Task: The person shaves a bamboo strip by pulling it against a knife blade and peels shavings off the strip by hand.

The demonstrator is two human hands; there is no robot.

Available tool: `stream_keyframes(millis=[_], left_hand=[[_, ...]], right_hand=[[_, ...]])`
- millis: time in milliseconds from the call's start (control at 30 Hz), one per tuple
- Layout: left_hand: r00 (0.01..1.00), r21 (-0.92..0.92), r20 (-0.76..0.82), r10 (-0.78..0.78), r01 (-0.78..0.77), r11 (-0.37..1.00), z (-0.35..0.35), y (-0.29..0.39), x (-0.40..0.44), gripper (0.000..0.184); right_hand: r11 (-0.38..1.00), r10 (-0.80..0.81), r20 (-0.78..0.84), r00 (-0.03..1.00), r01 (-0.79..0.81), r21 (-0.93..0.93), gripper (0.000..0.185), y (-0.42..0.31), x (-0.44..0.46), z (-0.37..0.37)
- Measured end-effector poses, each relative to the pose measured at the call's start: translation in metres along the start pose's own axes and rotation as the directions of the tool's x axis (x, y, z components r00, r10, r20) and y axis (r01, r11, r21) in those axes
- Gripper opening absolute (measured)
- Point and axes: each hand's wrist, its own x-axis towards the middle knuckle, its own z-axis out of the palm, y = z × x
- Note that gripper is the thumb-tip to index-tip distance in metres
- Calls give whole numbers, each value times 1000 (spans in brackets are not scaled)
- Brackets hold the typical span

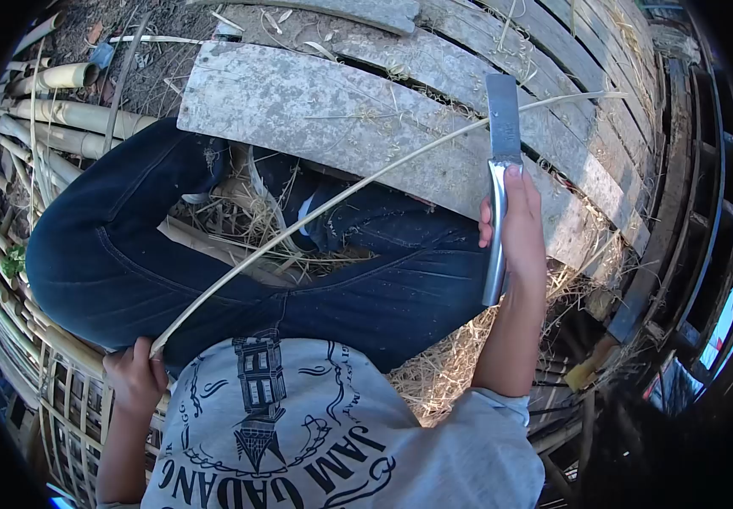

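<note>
While the left hand point(137, 376) grips one end of a long, thin, pale tan bamboo strip point(298, 222), the right hand point(519, 222) holds a broad-bladed grey steel knife with a shiny tubular metal handle point(505, 117). The left fingers are curled tightly around the strip end, beside the wearer's left hip. The right fingers are wrapped around the knife handle, with the thumb lying along it just below the blade.

From the left hand, the strip runs diagonally over the dark blue denim trousers point(375, 293) and crosses the near edge of the grey, weathered wooden-plank counter point(273, 93). It passes beneath the blade and ends above the right part of the counter, directed toward the right edge. The blade points toward the far edge; contact between blade and strip cannot be determined from this angle. The handle butt extends past the near edge, next to the trousers.

Fine, curled, straw-coloured shavings point(397, 71) lie on the planks. Round, pale yellow-green bamboo poles point(59, 78) lie beyond the left edge. A loose straw-coloured heap point(451, 373) lies beyond the near edge, beside the right forearm.
</note>
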Motion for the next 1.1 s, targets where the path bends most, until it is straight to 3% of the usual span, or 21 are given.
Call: stream_keyframes(millis=[100,167,233,300,367,433,467,567,700,767,900,1000,1100], left_hand=[[998,-9,33,-59,60,998,0,5,3,8],[995,-15,59,-85,86,996,0,3,1,8],[999,42,39,-29,27,999,0,1,1,8],[999,34,44,-10,9,999,1,-2,-1,8],[999,6,41,7,-7,1000,3,0,-1,8],[996,-18,75,-46,48,999,2,1,-2,9],[1000,62,8,4,-5,998,4,0,-1,7],[997,9,35,-66,65,998,5,1,0,6],[999,40,39,-21,19,999,1,0,2,7],[999,21,49,-4,3,1000,0,-3,-1,6],[999,-6,24,41,-41,999,5,-3,-1,5],[998,-2,23,58,-58,998,4,-4,-1,6],[999,-20,5,49,-49,999,4,-2,2,7]], right_hand=[[998,12,214,977,2,-64,32,9,-23,34],[996,34,202,979,-16,-89,33,5,-19,27],[996,6,86,996,1,-87,35,-6,-12,10],[995,-49,-137,989,37,-87,37,-14,-5,-3],[996,-27,-163,986,13,-84,35,-12,0,-12],[988,-52,-117,992,34,-148,33,-13,-8,-1],[989,-31,-18,999,28,-143,33,-14,-16,6],[988,8,225,974,27,-153,34,-8,-34,40],[989,5,162,987,19,-149,35,-15,-24,24],[984,-64,-30,997,59,-168,37,-18,-15,5],[977,-73,-161,984,38,-209,38,-17,-10,-9],[969,-53,4,999,52,-241,38,-21,-34,20],[962,-131,158,979,164,-218,37,-14,-55,53]])
